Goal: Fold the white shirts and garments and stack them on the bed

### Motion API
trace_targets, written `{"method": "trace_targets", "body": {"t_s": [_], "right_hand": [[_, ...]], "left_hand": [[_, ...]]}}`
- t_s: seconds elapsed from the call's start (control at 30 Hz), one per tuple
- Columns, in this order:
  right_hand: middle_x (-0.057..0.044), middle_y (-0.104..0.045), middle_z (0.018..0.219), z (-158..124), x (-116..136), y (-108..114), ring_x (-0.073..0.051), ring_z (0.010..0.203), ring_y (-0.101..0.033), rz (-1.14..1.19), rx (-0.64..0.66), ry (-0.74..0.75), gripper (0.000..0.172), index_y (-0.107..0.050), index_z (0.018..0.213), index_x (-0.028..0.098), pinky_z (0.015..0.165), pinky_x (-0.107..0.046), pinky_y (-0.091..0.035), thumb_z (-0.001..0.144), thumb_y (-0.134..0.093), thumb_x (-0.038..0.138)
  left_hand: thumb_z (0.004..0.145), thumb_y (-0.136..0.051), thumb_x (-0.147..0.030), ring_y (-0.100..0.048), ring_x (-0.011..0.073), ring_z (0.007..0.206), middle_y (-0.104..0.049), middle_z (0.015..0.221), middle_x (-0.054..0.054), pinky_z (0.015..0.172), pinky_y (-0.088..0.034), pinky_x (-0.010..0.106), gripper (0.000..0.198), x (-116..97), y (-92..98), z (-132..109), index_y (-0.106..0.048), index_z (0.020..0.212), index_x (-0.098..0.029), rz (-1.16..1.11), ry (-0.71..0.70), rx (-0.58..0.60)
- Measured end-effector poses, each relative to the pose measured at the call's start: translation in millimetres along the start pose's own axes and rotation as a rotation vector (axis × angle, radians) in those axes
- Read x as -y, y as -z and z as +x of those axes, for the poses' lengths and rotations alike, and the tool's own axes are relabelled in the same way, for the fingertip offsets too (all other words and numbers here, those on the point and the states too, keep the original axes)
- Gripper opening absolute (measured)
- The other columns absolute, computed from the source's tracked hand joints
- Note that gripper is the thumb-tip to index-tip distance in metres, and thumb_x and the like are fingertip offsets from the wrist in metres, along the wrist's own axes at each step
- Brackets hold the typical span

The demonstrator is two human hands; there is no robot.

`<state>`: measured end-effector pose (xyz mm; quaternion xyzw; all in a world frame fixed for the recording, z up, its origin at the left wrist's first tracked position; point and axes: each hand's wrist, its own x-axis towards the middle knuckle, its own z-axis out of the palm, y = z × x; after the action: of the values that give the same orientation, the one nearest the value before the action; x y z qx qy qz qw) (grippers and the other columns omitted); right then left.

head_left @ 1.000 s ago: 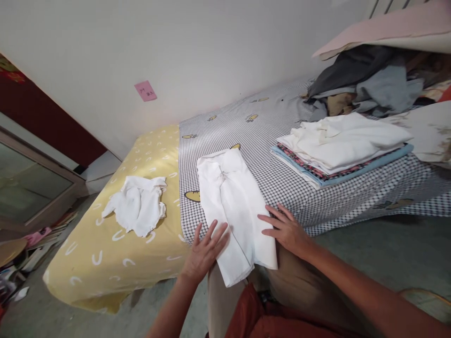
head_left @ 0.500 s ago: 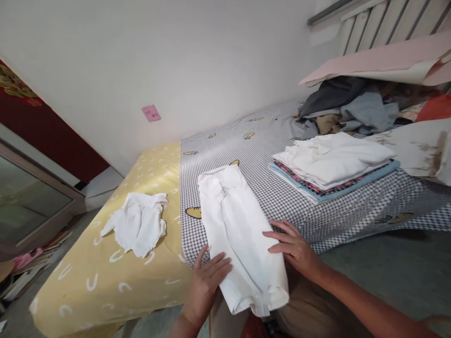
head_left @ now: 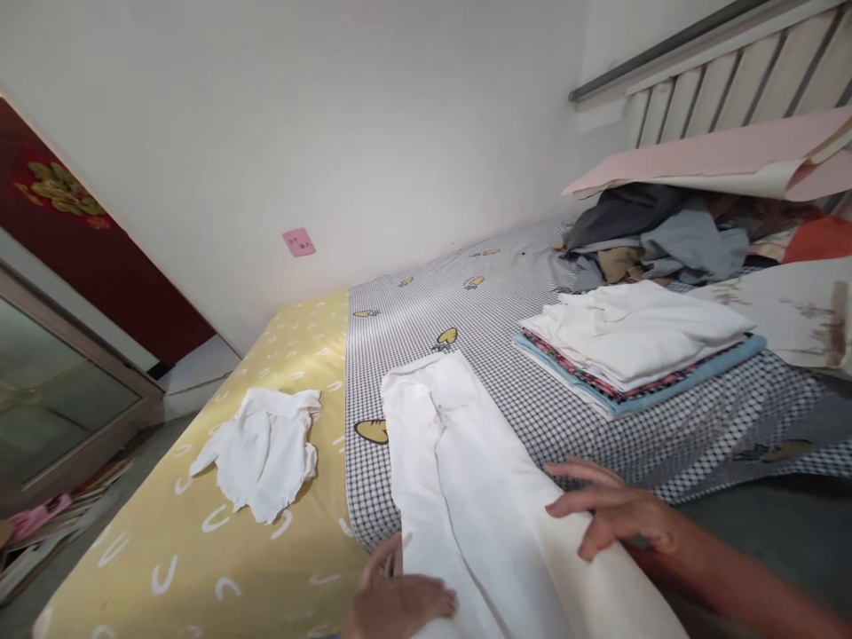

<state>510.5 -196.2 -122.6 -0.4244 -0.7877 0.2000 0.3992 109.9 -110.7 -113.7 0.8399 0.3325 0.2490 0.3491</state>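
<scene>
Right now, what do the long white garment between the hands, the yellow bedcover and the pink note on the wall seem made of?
Long white garment: matte cloth, perhaps cotton or a blend; soft creases show.
Yellow bedcover: matte cloth, fibre unclear; lies smoothly, with printed-looking marks.
Pink note: probably paper, matte; flat, with dark writing.

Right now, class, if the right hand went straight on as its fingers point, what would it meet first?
Most likely the white garment: the right hand overlaps its edge, though whether the fingers touch or hover is unclear.
</scene>
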Motion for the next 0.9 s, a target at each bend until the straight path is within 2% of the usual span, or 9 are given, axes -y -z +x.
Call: {"method": "trace_targets", "body": {"t_s": [0.1,0.2,0.27,0.37,0.47,0.57,0.67,0.77,0.9], "right_hand": [[-0.007,-0.080,0.097,56,-7,12,-0.031,0.110,-0.071,0.294,-0.035,-0.195,0.021,-0.081,0.085,0.029,0.112,-0.056,-0.043,0.088,-0.069,0.046],[-0.011,-0.080,0.094,132,-22,10,-0.031,0.091,-0.074,0.627,-0.159,-0.474,0.031,-0.078,0.091,0.019,0.094,-0.051,-0.056,0.085,-0.068,0.048],[-0.011,-0.079,0.096,181,-42,2,-0.028,0.089,-0.074,0.774,-0.278,-0.543,0.031,-0.075,0.094,0.018,0.087,-0.045,-0.058,0.083,-0.068,0.046],[-0.007,-0.079,0.090,230,-85,-15,-0.023,0.082,-0.074,0.779,-0.384,-0.692,0.024,-0.070,0.090,0.020,0.080,-0.037,-0.059,0.079,-0.068,0.040],[-0.005,-0.077,0.076,243,-125,-30,-0.022,0.070,-0.072,0.703,-0.405,-0.797,0.021,-0.067,0.082,0.021,0.066,-0.035,-0.058,0.079,-0.066,0.041],[-0.005,-0.078,0.080,236,-145,-40,-0.022,0.070,-0.072,0.677,-0.371,-0.803,0.023,-0.070,0.085,0.020,0.063,-0.033,-0.057,0.076,-0.069,0.041],[-0.005,-0.080,0.086,231,-150,-47,-0.024,0.075,-0.074,0.647,-0.373,-0.764,0.028,-0.072,0.095,0.019,0.067,-0.034,-0.058,0.072,-0.068,0.035],[-0.005,-0.079,0.090,229,-150,-53,-0.026,0.085,-0.074,0.568,-0.436,-0.708,0.034,-0.072,0.103,0.018,0.074,-0.036,-0.058,0.075,-0.060,0.035],[-0.009,-0.077,0.104,227,-150,-47,-0.030,0.101,-0.071,0.397,-0.524,-0.704,0.043,-0.069,0.116,0.020,0.088,-0.044,-0.056,0.078,-0.057,0.034]], "left_hand": [[0.089,-0.060,-0.055,-0.075,0.0271,0.089,-0.081,0.091,0.005,0.102,-0.055,0.049,0.033,-20,22.8,45,-0.082,0.091,-0.030,-0.110,0.117,-0.063],[0.077,-0.076,-0.049,-0.073,0.0305,0.096,-0.080,0.096,0.010,0.094,-0.058,0.044,0.036,-29,46.2,117,-0.079,0.094,-0.018,-0.511,0.395,-0.134],[0.070,-0.083,-0.043,-0.074,0.0278,0.093,-0.080,0.095,0.012,0.090,-0.059,0.039,0.041,-21,57.9,166,-0.075,0.099,-0.014,-0.750,0.472,-0.229],[0.070,-0.085,-0.038,-0.075,0.0239,0.085,-0.079,0.087,0.011,0.081,-0.060,0.034,0.038,12,64.2,214,-0.070,0.096,-0.014,-0.804,0.563,-0.374],[0.074,-0.083,-0.041,-0.075,0.0237,0.079,-0.078,0.081,0.010,0.072,-0.061,0.034,0.036,48,59.4,224,-0.067,0.095,-0.016,-0.778,0.638,-0.389],[0.076,-0.081,-0.043,-0.075,0.0228,0.077,-0.078,0.082,0.009,0.068,-0.061,0.034,0.036,70,53.9,217,-0.067,0.097,-0.018,-0.778,0.659,-0.373],[0.072,-0.085,-0.038,-0.073,0.0208,0.072,-0.077,0.079,0.007,0.064,-0.059,0.030,0.035,79,51.9,217,-0.068,0.095,-0.017,-0.742,0.651,-0.400],[0.071,-0.085,-0.038,-0.070,0.0187,0.066,-0.075,0.072,0.005,0.058,-0.056,0.027,0.034,84,50.3,225,-0.068,0.090,-0.016,-0.675,0.647,-0.476],[0.071,-0.084,-0.042,-0.069,0.0195,0.063,-0.072,0.068,0.005,0.057,-0.055,0.028,0.036,89,45.9,232,-0.068,0.090,-0.016,-0.602,0.657,-0.538]]}}
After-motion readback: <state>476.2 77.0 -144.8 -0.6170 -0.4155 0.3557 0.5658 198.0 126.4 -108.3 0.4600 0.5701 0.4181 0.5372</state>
